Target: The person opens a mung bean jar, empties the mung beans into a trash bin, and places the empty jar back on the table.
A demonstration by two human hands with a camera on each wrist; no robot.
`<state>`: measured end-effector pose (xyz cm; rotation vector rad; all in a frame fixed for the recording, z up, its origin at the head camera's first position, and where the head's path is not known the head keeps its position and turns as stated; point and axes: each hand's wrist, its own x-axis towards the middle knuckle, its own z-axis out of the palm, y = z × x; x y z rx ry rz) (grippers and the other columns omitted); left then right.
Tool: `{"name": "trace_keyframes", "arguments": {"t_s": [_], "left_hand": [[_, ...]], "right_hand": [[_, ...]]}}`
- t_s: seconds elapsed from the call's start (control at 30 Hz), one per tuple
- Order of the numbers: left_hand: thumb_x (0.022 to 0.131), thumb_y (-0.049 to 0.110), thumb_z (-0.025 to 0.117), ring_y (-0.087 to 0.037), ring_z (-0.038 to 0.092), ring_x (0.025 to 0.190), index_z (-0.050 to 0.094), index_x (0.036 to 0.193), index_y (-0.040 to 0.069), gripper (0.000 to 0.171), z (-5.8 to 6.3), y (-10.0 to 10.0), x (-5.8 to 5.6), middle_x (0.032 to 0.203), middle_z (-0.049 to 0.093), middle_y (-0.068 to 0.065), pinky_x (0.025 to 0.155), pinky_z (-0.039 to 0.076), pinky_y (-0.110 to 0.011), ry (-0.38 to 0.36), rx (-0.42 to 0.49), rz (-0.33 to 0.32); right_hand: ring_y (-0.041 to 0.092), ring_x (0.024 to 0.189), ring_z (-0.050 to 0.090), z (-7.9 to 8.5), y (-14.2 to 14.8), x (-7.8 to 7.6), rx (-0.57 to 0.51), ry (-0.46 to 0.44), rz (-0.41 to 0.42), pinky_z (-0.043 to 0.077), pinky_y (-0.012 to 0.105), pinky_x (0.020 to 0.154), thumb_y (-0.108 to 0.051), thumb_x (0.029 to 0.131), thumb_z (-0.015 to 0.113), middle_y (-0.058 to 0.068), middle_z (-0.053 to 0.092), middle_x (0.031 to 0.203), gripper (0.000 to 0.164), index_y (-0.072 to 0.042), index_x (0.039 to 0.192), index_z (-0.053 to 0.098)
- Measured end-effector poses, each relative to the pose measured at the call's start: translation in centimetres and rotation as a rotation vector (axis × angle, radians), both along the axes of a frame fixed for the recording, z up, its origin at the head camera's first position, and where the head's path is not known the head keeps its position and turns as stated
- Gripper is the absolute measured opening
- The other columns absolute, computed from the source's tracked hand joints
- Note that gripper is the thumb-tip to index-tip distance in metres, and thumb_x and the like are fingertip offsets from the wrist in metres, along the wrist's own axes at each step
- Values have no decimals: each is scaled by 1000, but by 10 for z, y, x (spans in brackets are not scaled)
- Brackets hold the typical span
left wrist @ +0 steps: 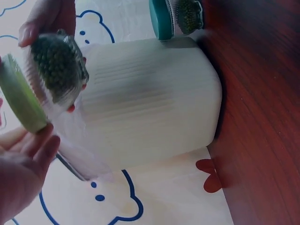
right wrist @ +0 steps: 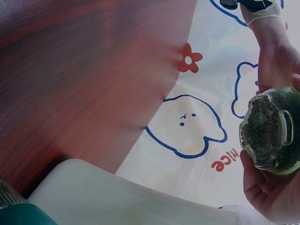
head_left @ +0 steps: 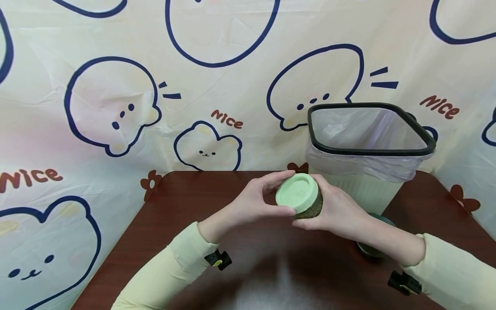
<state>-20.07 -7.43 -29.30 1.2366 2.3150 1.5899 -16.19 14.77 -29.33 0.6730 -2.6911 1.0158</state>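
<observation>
Both hands hold up a small clear jar (left wrist: 55,68) filled with green bean-like grains, above the table. Its pale green lid (head_left: 296,192) faces up, tilted. My left hand (head_left: 257,199) pinches the lid's edge between thumb and fingers. Around the jar's glass body curl the fingers and thumb of my right hand (head_left: 336,210). In the right wrist view the jar's ribbed glass base (right wrist: 265,133) faces the camera, with the grains showing through. Near the right forearm stands a second jar (left wrist: 187,16) with a teal lid (left wrist: 161,18), partly hidden by that arm in the head view.
A cream trash bin (head_left: 360,187) with a black rim (head_left: 372,151) and a translucent liner bag (head_left: 399,168) stands at the back right of the dark red-brown table (head_left: 201,189). Behind hangs a cartoon-printed curtain (head_left: 248,94).
</observation>
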Motion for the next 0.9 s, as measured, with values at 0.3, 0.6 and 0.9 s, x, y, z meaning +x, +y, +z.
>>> {"name": "trace_keyframes", "arguments": {"t_s": [0.3,0.6,0.9], "left_hand": [[75,20,86,-6,59,107,57,135,8,68,-4,8,8,129,60,1,88,49,-27,158,7,173],[76,30,85,-7,53,118,42,147,11,85,1,8,10,139,52,2,99,42,-31,107,-109,189],[82,13,78,-11,40,133,28,153,12,87,4,-1,-2,153,34,2,108,34,-35,2,-48,-53]], "right_hand": [[19,90,60,2,1,-1,-1,0,-10,50,39,73,-39,64,90,6,62,109,88,-7,132,43],[20,91,61,3,1,0,7,18,-15,50,40,73,-41,64,90,7,63,108,89,-6,132,44],[22,93,61,2,3,0,8,14,-15,50,42,76,-41,64,90,8,62,111,90,-5,132,44]]}}
